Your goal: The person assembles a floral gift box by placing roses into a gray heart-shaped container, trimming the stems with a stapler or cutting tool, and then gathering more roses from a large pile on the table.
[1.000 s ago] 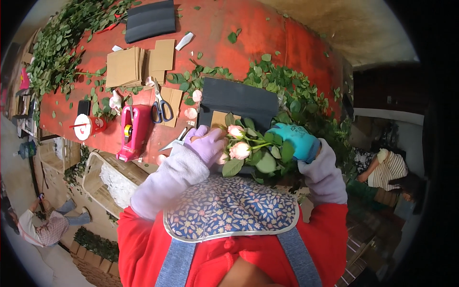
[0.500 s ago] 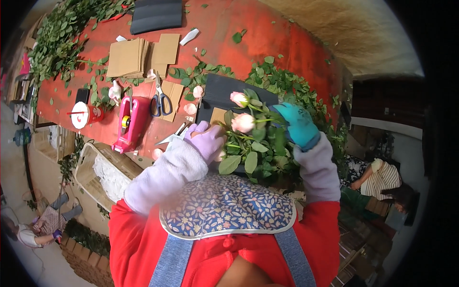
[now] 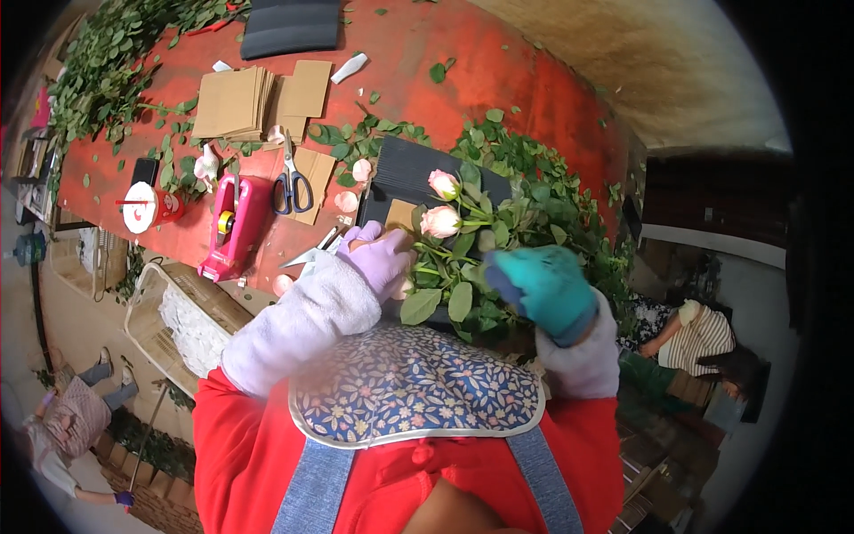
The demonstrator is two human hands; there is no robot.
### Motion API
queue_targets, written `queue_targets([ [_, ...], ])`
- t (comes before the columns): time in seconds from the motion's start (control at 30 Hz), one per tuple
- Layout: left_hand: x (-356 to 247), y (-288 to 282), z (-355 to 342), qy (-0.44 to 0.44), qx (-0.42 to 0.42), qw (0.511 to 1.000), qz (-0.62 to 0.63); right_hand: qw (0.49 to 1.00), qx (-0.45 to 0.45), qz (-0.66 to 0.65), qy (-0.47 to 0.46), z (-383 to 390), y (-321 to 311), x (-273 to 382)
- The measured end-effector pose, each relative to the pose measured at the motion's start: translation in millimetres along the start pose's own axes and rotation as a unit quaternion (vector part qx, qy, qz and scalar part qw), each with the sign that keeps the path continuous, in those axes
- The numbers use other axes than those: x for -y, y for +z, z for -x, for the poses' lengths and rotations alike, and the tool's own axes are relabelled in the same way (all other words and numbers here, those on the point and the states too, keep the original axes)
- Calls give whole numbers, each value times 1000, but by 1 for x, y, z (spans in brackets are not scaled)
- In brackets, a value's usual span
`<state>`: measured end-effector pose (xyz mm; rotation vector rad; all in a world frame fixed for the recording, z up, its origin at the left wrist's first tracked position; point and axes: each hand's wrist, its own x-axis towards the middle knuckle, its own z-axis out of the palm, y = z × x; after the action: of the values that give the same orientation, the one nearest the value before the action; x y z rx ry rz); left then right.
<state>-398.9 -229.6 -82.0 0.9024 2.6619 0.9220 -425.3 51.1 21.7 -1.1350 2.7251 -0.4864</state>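
Note:
Two pale pink roses lie with their heads toward the left, over a black ridged sheet and a small cardboard piece. My left hand, in a lilac glove, is closed at the near side of the bunch; a bit of pink bloom shows beneath it, and its fingertips are partly hidden. Green leaves spread between my hands. Over the stems to the right is my right hand in a teal glove, its fingers curled together; what they hold, if anything, is hidden.
Left of the flowers are scissors, a pink tape dispenser, stacked cardboard and a lidded cup on the red table. A plastic crate stands below the edge. People are at both sides.
My right hand has moved left and slightly down, nearer the rose heads. The left hand stays at the bunch. The view has shifted slightly, and the person at the far left has moved.

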Motion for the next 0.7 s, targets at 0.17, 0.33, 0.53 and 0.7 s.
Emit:
queue_targets([
  [0.17,-5,3,-4,5,-4,1000,-21,983,76,-3,165,-4,14,-45],
  [0.33,-3,6,-3,1,-4,1000,-27,982,3,26,185,-13,7,-38],
  [0.53,6,2,-5,0,11,1000,-14,993,88,-74,-21,-31,29,15],
  [0.7,34,7,5,53,-122,977,165,987,156,9,22,-41,66,21],
])
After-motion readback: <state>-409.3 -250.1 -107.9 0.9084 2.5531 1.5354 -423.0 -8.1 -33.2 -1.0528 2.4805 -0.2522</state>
